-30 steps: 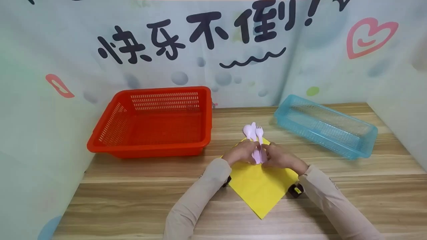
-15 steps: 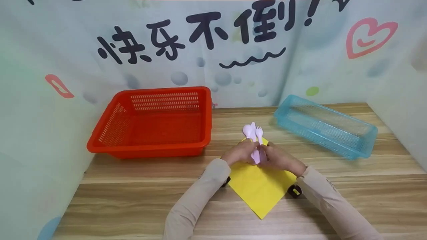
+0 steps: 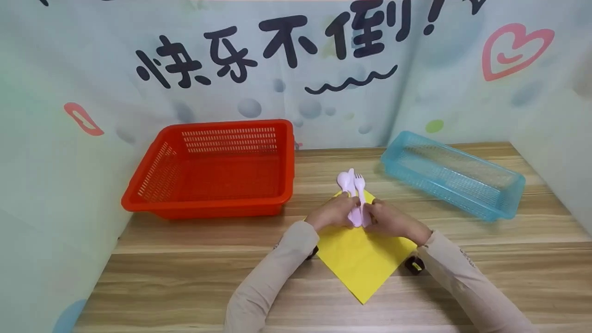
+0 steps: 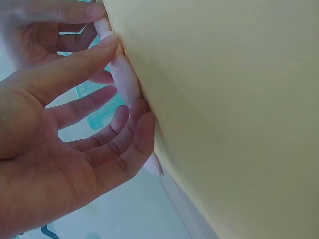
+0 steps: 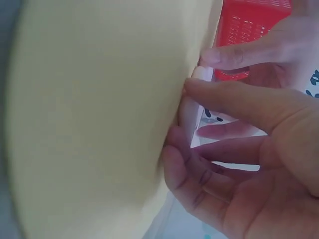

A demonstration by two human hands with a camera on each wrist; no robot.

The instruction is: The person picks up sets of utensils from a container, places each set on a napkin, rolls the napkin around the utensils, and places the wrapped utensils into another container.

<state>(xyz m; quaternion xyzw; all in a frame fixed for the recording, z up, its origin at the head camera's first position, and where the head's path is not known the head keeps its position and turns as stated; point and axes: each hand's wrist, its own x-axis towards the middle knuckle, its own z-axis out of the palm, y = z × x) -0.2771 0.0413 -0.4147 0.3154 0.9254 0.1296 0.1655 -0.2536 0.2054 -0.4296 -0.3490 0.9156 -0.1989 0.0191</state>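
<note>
A pale purple plastic spoon point(image 3: 342, 179), knife point(image 3: 355, 216) and fork point(image 3: 360, 182) lie side by side on the upper corner of a yellow napkin point(image 3: 363, 263). My left hand point(image 3: 333, 210) holds the spoon by its handle, which it mostly covers. From the other side my right hand point(image 3: 391, 218) grips the fork's handle, its lower end showing beside the fingertips. The knife lies between the two hands. In the left wrist view, the left thumb and curled fingers point(image 4: 142, 134) meet around a pale handle close to the napkin.
A red basket point(image 3: 222, 203) stands at the back left of the wooden table point(image 3: 185, 273), and a light blue basket point(image 3: 444, 182) sits angled at the back right. A printed cloth point(image 3: 323, 120) hangs behind the table.
My right hand slid slightly left over the fork's handle half a second ago, then back right, showing the handle's end. The left hand and the napkin stay nearly in place.
</note>
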